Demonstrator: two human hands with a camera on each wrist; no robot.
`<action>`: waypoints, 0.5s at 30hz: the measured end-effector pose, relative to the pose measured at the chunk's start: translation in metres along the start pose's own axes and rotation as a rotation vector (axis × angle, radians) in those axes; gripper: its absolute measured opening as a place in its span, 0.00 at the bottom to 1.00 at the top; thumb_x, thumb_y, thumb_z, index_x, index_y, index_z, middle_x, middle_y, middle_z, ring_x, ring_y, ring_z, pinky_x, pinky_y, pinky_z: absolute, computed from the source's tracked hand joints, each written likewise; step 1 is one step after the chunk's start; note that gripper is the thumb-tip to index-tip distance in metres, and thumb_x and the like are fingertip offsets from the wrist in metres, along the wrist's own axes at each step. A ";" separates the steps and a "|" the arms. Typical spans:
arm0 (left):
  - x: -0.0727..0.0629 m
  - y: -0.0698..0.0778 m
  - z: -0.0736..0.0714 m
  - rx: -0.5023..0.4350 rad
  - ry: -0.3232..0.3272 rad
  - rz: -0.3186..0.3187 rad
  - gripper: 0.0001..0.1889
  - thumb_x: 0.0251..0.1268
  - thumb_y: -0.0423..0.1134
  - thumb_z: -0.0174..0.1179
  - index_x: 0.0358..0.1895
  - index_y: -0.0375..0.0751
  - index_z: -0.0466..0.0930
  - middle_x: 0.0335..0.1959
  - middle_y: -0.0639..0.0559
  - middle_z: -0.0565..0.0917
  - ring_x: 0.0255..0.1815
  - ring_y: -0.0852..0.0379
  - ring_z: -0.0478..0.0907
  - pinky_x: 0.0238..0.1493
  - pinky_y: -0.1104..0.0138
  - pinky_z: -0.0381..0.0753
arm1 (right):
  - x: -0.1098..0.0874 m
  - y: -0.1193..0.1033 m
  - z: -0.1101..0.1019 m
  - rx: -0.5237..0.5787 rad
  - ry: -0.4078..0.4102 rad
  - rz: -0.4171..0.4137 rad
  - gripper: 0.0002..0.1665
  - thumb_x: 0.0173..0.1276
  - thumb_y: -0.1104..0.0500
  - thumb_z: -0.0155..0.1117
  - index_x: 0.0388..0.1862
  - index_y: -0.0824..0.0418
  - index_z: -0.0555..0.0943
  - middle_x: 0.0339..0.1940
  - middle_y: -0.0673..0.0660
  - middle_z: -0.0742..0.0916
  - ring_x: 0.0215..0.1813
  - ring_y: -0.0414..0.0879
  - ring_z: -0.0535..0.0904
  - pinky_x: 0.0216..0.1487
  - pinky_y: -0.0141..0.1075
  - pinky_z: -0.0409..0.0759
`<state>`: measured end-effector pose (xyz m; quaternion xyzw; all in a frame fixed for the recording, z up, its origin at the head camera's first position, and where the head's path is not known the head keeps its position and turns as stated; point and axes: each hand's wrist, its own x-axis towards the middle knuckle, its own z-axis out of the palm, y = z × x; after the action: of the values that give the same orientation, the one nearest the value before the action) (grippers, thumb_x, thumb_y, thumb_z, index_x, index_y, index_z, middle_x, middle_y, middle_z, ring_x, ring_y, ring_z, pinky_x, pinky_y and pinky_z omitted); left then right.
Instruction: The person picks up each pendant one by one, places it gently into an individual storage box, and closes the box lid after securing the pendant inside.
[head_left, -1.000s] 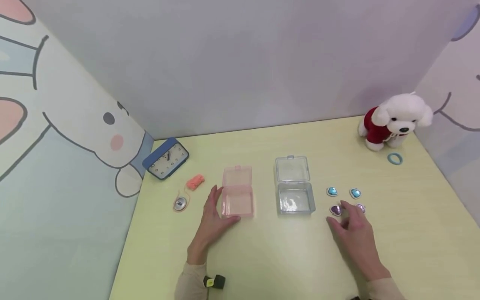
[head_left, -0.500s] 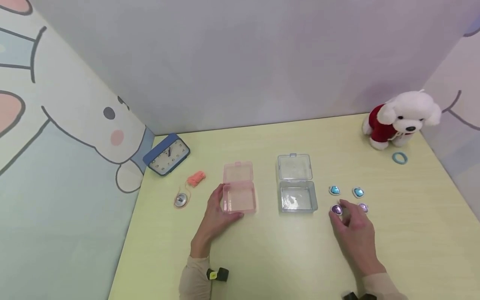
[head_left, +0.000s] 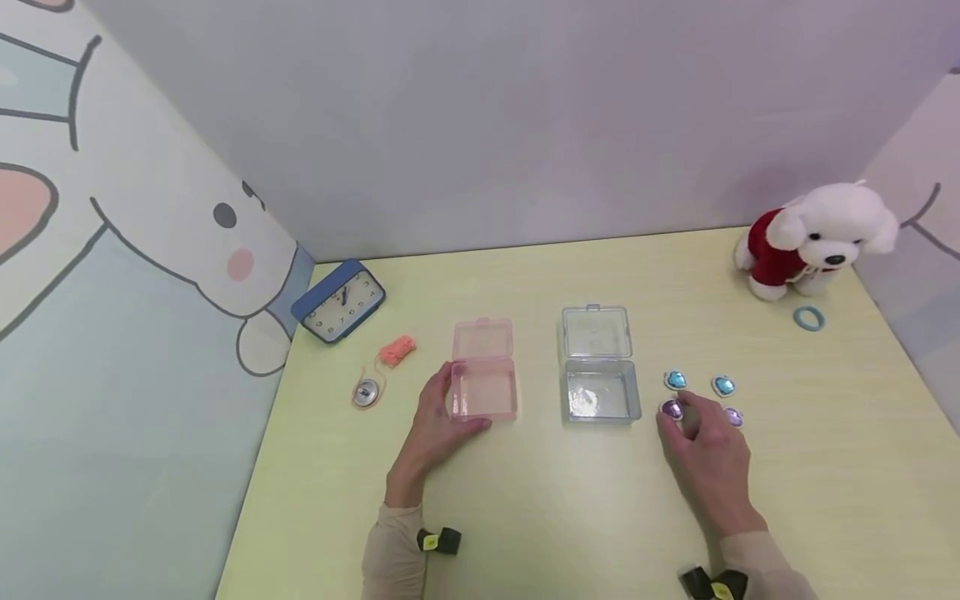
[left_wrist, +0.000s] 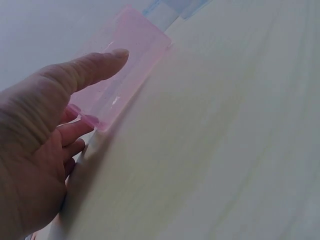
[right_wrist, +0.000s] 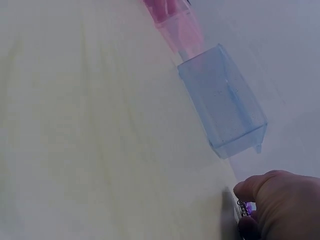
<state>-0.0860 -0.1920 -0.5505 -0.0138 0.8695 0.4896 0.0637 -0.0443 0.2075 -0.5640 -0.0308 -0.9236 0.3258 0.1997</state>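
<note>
My left hand [head_left: 438,425] grips an open pink plastic box [head_left: 483,392], thumb along its front wall and fingers at its left side. In the left wrist view the thumb lies against the pink box [left_wrist: 135,45]. My right hand [head_left: 708,454] pinches a dark purple gem [head_left: 672,409] with a pale beaded rim between thumb and fingers. The right wrist view shows part of that purple gem [right_wrist: 245,209]; the hand hides the rest. A lighter purple gem [head_left: 733,417] lies beside the right hand. Two blue gems [head_left: 676,380] lie just behind.
An open clear bluish box [head_left: 602,392] stands between the hands. At left are a blue clock [head_left: 338,302], an orange yarn bundle [head_left: 397,350] and a silver disc [head_left: 365,392]. A plush dog [head_left: 817,237] and a blue ring [head_left: 809,317] are at right.
My right thumb and fingers have closed on the dark purple gem, which has shifted slightly. The left hand stays on the pink box. The whole head view has drifted a little.
</note>
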 end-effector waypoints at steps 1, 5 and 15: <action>0.000 0.000 0.000 -0.002 0.003 0.006 0.60 0.47 0.53 0.84 0.84 0.51 0.57 0.81 0.43 0.63 0.81 0.39 0.59 0.77 0.35 0.60 | 0.002 -0.001 0.000 0.007 -0.009 0.011 0.23 0.65 0.64 0.76 0.59 0.69 0.84 0.41 0.64 0.87 0.35 0.53 0.76 0.37 0.39 0.73; 0.001 -0.002 0.001 0.017 0.013 0.020 0.58 0.48 0.53 0.83 0.83 0.55 0.59 0.80 0.46 0.64 0.81 0.41 0.58 0.78 0.35 0.59 | 0.012 -0.007 -0.003 0.040 -0.001 0.005 0.23 0.66 0.64 0.76 0.58 0.68 0.84 0.36 0.62 0.86 0.32 0.50 0.75 0.39 0.37 0.70; 0.001 -0.002 0.001 0.035 0.022 0.045 0.53 0.49 0.54 0.83 0.80 0.62 0.62 0.79 0.50 0.67 0.79 0.42 0.61 0.75 0.34 0.63 | 0.050 -0.029 -0.008 0.046 0.121 -0.198 0.27 0.55 0.72 0.82 0.54 0.72 0.85 0.40 0.68 0.89 0.22 0.51 0.77 0.30 0.20 0.66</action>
<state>-0.0866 -0.1925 -0.5529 0.0014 0.8788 0.4752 0.0433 -0.0850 0.1982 -0.5231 0.0455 -0.9006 0.3230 0.2872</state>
